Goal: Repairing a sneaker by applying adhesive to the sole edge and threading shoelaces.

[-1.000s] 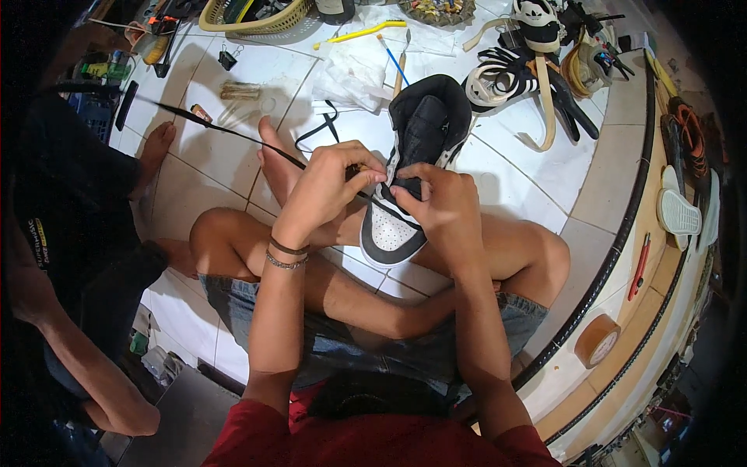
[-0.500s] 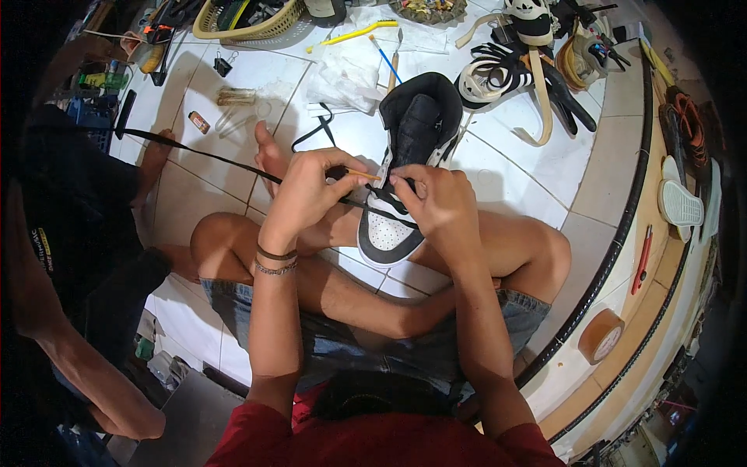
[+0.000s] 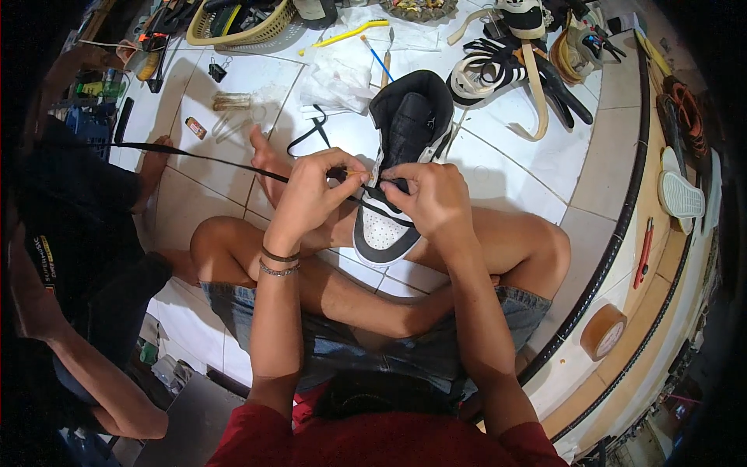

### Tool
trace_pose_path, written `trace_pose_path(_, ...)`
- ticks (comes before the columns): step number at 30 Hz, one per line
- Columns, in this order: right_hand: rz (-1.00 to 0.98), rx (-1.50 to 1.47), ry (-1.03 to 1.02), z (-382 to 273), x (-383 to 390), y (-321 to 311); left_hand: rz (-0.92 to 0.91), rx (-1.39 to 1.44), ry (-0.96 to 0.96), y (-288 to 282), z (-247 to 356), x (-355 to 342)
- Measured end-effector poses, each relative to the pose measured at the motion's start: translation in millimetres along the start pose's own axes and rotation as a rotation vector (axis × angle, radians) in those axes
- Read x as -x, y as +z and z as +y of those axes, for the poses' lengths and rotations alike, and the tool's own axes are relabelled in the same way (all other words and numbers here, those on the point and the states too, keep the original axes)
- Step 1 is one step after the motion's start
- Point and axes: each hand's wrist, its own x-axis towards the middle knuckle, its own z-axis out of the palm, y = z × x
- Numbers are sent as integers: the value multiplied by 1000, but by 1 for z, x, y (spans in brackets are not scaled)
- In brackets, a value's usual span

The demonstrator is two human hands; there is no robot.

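A black and white high-top sneaker [image 3: 384, 228] stands in front of me with its toe toward me. A black shoelace [image 3: 206, 158] crosses its front, and a long stretch of it runs off to the left. My left hand [image 3: 310, 191] is closed in a pinch on a thin orange-tan stick [image 3: 355, 173], its tip at the shoe's left eyelet row. At the lacing, just right of that tip, the thumb and forefinger of my right hand [image 3: 437, 201] pinch the shoelace. My fingers partly cover the eyelets there.
White tissue [image 3: 334, 86], a yellow brush [image 3: 342, 37] and a basket [image 3: 276, 29] lie beyond the shoe. Another sneaker [image 3: 471, 82] is at the far right. On the left sits another person [image 3: 85, 210]. A tape roll [image 3: 604, 332] rests on the right ledge.
My right hand has shifted slightly left, closer to my left fingertips. The shoe and surroundings sit slightly further left in the picture. Both hands stay at the eyelets.
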Motion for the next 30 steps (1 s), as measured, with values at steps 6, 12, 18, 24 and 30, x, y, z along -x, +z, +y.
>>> trace_pose_path(6,-50,-34,91,-8,-2,-6,-71,35,-25,-6,3,3)
trace_pose_path(12,-37,-39,84,-6,-2,-4,-75,66,-58,-5,3,3)
trace_pose_path(18,28,-56,43,1,-2,3,-50,30,19,1,0,1)
trace_pose_path(24,-75,-36,95,-4,-3,-4,-60,61,5,3,1,-1)
trace_pose_path(30,19,-12,18,2,0,6,-83,79,43,1,-1,-2)
